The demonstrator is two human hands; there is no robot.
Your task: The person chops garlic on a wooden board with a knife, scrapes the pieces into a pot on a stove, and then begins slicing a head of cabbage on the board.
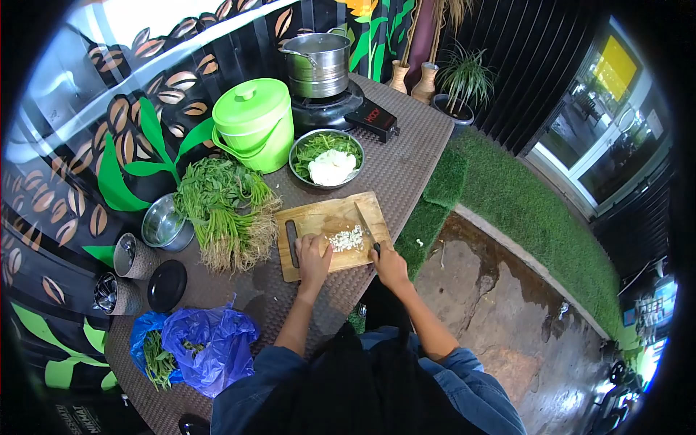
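A wooden cutting board (304, 272) lies near the table's edge in front of me. On its middle is a small heap of finely chopped white pieces (346, 239). My right hand (391, 265) is wrapped round the black handle of a kitchen knife (365, 221), whose blade points away over the board's right side. My left hand (313, 255) rests on the board just left of the chopped heap, its fingers bent, fingertips near the pieces. What those fingers hold, if anything, I cannot tell. Behind the board stands a metal bowl (291, 161) with cut greens and a white mound.
Rooted leafy greens (225, 210) lie left of the board, beside an empty metal bowl (168, 225). A green lidded bucket (254, 119) and a pot (317, 69) on a portable stove (373, 119) stand behind. Blue plastic bags (217, 355), utensil cups (134, 257) and a black lid (167, 285) are at left.
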